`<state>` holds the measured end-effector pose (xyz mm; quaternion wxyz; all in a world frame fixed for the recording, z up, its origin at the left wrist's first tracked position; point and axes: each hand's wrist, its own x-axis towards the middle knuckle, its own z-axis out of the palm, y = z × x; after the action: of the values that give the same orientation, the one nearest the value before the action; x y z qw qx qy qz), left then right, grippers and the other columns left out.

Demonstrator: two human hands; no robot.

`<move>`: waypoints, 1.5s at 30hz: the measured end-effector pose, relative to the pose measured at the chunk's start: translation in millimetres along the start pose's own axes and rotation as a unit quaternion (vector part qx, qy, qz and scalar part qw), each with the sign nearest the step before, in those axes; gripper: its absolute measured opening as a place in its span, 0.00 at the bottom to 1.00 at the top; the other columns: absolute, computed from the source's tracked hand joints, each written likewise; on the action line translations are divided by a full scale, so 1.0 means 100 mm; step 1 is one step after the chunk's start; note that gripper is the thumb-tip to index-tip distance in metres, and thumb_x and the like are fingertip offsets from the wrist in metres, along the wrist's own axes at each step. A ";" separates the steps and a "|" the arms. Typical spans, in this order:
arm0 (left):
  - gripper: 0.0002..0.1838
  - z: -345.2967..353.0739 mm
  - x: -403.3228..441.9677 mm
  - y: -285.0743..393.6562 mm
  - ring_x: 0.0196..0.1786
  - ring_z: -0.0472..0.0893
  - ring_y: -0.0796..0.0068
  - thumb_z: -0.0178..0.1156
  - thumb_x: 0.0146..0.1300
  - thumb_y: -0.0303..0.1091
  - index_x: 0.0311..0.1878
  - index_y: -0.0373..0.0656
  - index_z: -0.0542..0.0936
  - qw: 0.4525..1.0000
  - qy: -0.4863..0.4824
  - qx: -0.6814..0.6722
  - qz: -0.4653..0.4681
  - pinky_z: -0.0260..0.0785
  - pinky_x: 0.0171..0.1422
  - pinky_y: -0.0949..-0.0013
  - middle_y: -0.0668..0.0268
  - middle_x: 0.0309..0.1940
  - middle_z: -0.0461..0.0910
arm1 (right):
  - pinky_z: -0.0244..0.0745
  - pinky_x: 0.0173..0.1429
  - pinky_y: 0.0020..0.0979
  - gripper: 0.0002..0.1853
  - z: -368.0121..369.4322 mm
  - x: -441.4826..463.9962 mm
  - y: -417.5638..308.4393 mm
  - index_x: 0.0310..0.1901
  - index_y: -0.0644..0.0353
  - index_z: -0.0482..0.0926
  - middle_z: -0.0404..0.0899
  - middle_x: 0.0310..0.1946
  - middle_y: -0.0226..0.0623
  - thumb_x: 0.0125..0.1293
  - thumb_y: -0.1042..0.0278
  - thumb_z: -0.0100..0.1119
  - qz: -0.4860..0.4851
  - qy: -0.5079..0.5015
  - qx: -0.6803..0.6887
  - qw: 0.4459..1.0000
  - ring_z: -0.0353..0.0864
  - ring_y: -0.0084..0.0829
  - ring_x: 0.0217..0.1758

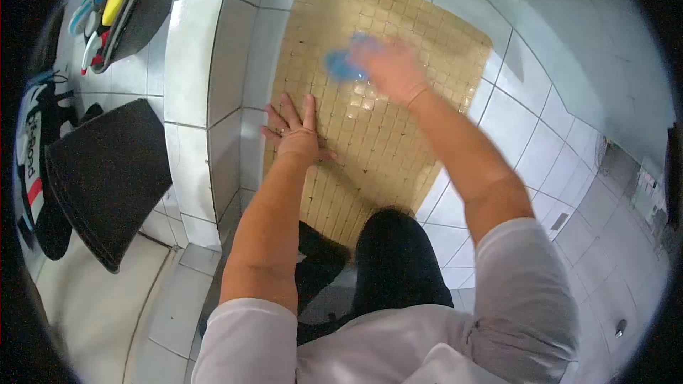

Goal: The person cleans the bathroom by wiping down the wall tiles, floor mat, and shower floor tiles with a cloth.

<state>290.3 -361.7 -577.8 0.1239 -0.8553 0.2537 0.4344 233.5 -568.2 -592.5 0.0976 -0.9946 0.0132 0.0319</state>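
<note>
A tan mat (pixel 370 142) with a grid of small squares lies on white tiles, its surface wet and shiny in places. My left hand (pixel 299 135) presses flat on the mat's left edge with fingers spread; a ring shows on one finger. Over the upper middle of the mat, my right hand (pixel 391 71) is blurred by motion, its fingers on a blue object (pixel 345 64), perhaps a brush or cloth, too smeared to tell.
A low white tiled ledge (pixel 196 78) runs along the mat's left side. Beyond it are a dark holder (pixel 139 21) with colourful handled items, a black panel (pixel 114 171) and a black-and-white bag-like item (pixel 35 156). Tiled floor lies at right.
</note>
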 end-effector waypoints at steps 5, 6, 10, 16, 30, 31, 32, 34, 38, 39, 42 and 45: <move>0.71 -0.01 0.01 0.00 0.65 0.22 0.37 0.74 0.21 0.55 0.67 0.63 0.33 1.000 -0.015 0.008 -0.003 0.28 0.60 0.30 0.49 0.66 0.21 | 0.64 0.49 0.44 0.17 -0.01 -0.92 1.18 0.48 0.51 0.73 0.72 0.48 0.38 0.54 0.67 0.50 0.402 0.102 -0.070 0.907 0.70 0.38 0.51; 0.71 -0.01 0.00 0.00 0.65 0.22 0.37 0.74 0.22 0.55 0.67 0.63 0.33 1.000 -0.019 0.015 -0.008 0.29 0.60 0.30 0.49 0.66 0.21 | 0.62 0.52 0.45 0.19 0.06 -1.16 1.15 0.48 0.50 0.73 0.70 0.52 0.36 0.52 0.68 0.51 0.386 0.108 -0.150 0.904 0.68 0.37 0.53; 0.67 -0.14 -0.03 0.07 0.66 0.22 0.40 0.71 0.28 0.57 0.66 0.64 0.31 0.997 -0.055 0.034 -0.032 0.28 0.62 0.32 0.53 0.66 0.21 | 0.54 0.58 0.44 0.26 -0.04 -1.46 0.45 0.52 0.49 0.70 0.65 0.56 0.37 0.46 0.75 0.54 0.293 0.057 0.059 0.953 0.64 0.39 0.57; 0.69 -0.07 -0.02 0.04 0.65 0.22 0.38 0.71 0.26 0.58 0.66 0.65 0.32 0.998 -0.046 0.032 -0.018 0.28 0.61 0.31 0.51 0.66 0.19 | 0.53 0.61 0.46 0.22 0.08 -0.81 0.55 0.53 0.48 0.70 0.64 0.57 0.43 0.54 0.72 0.49 0.329 0.241 0.081 0.909 0.62 0.44 0.59; 0.66 -0.06 -0.01 0.03 0.65 0.21 0.38 0.71 0.30 0.57 0.66 0.64 0.32 0.999 -0.041 0.025 -0.015 0.29 0.61 0.32 0.50 0.65 0.18 | 0.52 0.58 0.52 0.20 0.24 -1.48 0.29 0.50 0.43 0.71 0.68 0.51 0.32 0.53 0.69 0.50 0.230 -0.237 -0.078 0.941 0.64 0.35 0.57; 0.66 -0.09 -0.01 0.04 0.65 0.21 0.38 0.71 0.30 0.57 0.66 0.64 0.32 0.999 -0.040 0.024 -0.022 0.29 0.61 0.32 0.50 0.65 0.18 | 0.54 0.56 0.52 0.20 0.04 -1.17 0.47 0.51 0.44 0.71 0.67 0.53 0.34 0.54 0.70 0.49 0.309 -0.101 -0.084 0.942 0.63 0.40 0.57; 0.66 -0.13 -0.02 0.07 0.65 0.21 0.38 0.71 0.31 0.56 0.66 0.65 0.31 0.998 -0.054 0.033 -0.024 0.29 0.62 0.32 0.50 0.65 0.18 | 0.55 0.55 0.52 0.21 0.08 -0.95 0.80 0.51 0.43 0.70 0.67 0.53 0.34 0.53 0.71 0.49 0.360 0.028 -0.041 0.932 0.63 0.44 0.56; 0.65 -0.12 -0.04 0.04 0.65 0.21 0.37 0.71 0.33 0.55 0.66 0.65 0.30 0.996 -0.066 0.040 -0.033 0.30 0.62 0.33 0.50 0.65 0.17 | 0.59 0.56 0.45 0.23 0.31 -0.69 1.03 0.51 0.40 0.72 0.67 0.53 0.36 0.51 0.73 0.50 0.357 0.212 -0.038 0.909 0.64 0.45 0.53; 0.57 -0.35 -0.19 -0.09 0.67 0.33 0.41 0.71 0.35 0.50 0.67 0.62 0.44 0.999 -0.005 -0.012 0.053 0.38 0.60 0.31 0.54 0.67 0.31 | 0.60 0.59 0.42 0.25 0.33 -1.14 0.16 0.51 0.38 0.72 0.67 0.53 0.41 0.51 0.77 0.49 0.209 0.099 -0.012 0.973 0.65 0.46 0.54; 0.50 -0.48 -0.31 -0.16 0.68 0.40 0.45 0.67 0.41 0.50 0.66 0.59 0.48 0.995 -0.032 -0.033 0.089 0.43 0.62 0.36 0.55 0.68 0.38 | 0.58 0.61 0.42 0.25 0.19 -1.41 -0.15 0.50 0.38 0.73 0.66 0.54 0.41 0.51 0.78 0.48 0.212 0.039 0.088 0.973 0.63 0.47 0.56; 0.33 -0.89 -0.91 -0.55 0.64 0.57 0.53 0.63 0.48 0.39 0.59 0.53 0.64 0.905 0.281 -0.223 0.229 0.54 0.64 0.55 0.56 0.63 0.55 | 0.55 0.63 0.42 0.20 0.16 -2.24 -0.62 0.44 0.46 0.77 0.63 0.57 0.44 0.50 0.79 0.48 0.142 -0.068 0.138 0.978 0.59 0.48 0.59; 0.26 -1.54 -1.86 -0.96 0.62 0.60 0.54 0.63 0.47 0.34 0.53 0.50 0.71 0.807 0.571 -0.106 0.107 0.52 0.65 0.56 0.57 0.58 0.62 | 0.56 0.62 0.39 0.20 0.09 -2.48 -0.67 0.42 0.49 0.77 0.64 0.55 0.45 0.47 0.82 0.49 0.170 -0.184 0.215 0.944 0.59 0.49 0.58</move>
<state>355.8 -286.8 -337.3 -0.1817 -0.9244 0.3208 -0.0974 -12.3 -496.0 -572.3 0.3033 -0.9097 0.1708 0.2266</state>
